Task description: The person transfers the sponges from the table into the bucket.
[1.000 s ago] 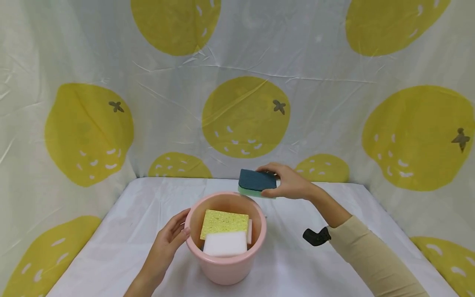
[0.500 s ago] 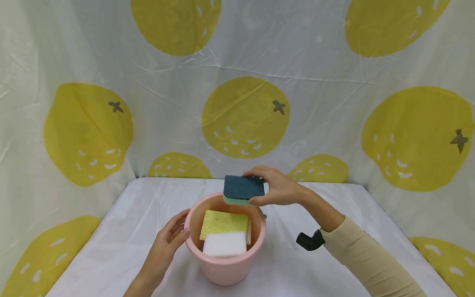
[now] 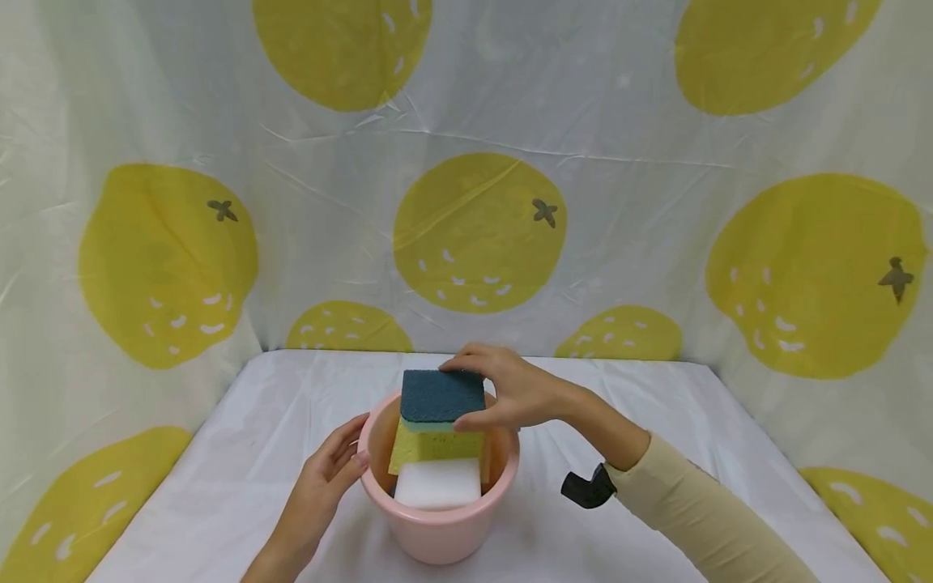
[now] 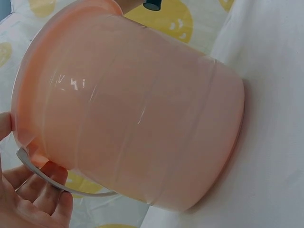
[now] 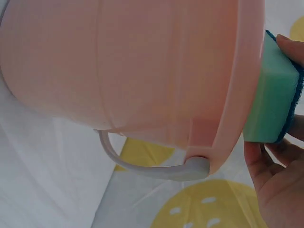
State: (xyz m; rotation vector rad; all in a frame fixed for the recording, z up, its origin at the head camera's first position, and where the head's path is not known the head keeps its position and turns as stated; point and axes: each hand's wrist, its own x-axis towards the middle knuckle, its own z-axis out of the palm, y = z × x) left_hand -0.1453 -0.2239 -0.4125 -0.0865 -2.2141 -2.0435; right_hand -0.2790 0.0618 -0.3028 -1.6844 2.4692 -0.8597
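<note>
A pink bucket (image 3: 440, 534) stands upright on the white cloth. My left hand (image 3: 321, 482) grips its rim from the left; in the left wrist view the thumb is at the rim and the fingers curl by the grey handle (image 4: 71, 189). My right hand (image 3: 513, 389) pinches a scouring sponge (image 3: 443, 395) by its right end, over the bucket's mouth. The sponge has a dark blue scrubbing side on top and a green foam side (image 5: 273, 99) below. Inside the bucket are a yellow sponge (image 3: 437, 447) and a white sponge (image 3: 439, 483). Other pieces underneath are mostly hidden.
White cloth (image 3: 291, 389) covers the table. A curtain (image 3: 328, 210) printed with yellow fruit rises behind it and at both sides. A black bracket (image 3: 587, 487) sticks out from the right sleeve (image 3: 707, 506).
My right hand has carried the scouring sponge left and lower, from beyond the bucket's right rim to over its mouth. The left hand and the bucket have stayed nearly still.
</note>
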